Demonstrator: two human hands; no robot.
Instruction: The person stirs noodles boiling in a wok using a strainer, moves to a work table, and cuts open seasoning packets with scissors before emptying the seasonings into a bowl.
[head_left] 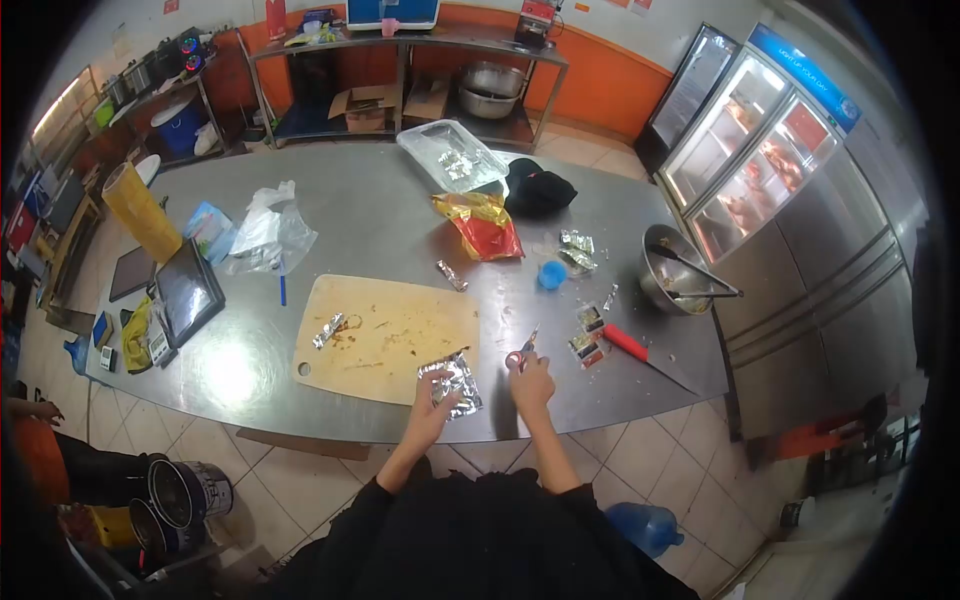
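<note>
2 forearms reach forward over the near edge of the steel table (250, 375). The left hand (434, 392) pinches a silver foil packet (462, 386) between thumb and fingers at the near right corner of the cutting board (400, 320). The right hand (533, 384) curls its fingers around the handles of the scissors (528, 350), blades pointing away. A red-handled knife (628, 343) lies right of them. Beyond the table's right side stands a refrigerator (765, 135) with 2 lit glass doors.
</note>
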